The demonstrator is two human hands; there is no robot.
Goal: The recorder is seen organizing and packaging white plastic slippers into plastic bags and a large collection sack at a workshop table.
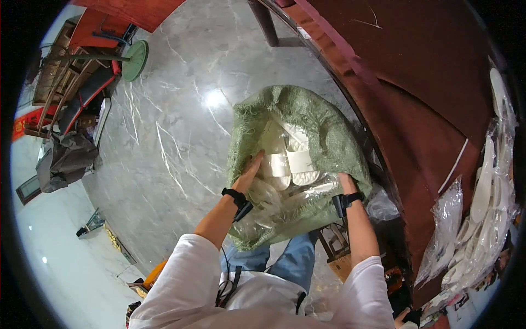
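Note:
A green woven sack [341,134] with frayed edges stands upright in front of me, its mouth open toward me. Inside lies a pair of white slippers [302,162] with broad straps, among clear plastic wrapping [264,196]. My left hand [251,169] is closed on the left side of the sack's mouth, close to the slippers. Gripping the sack's right rim is my right hand [346,182]; its fingertips are mostly hidden by the fabric. Both wrists wear black bands with small devices.
To the right is a dark red covered table [427,126], with plastic-wrapped white slippers [482,192] along its far right side. Crumpled clear plastic [381,204] lies beside the sack. A wooden stool [339,257] is by my legs. Furniture and a grey cloth [68,159] stand at left.

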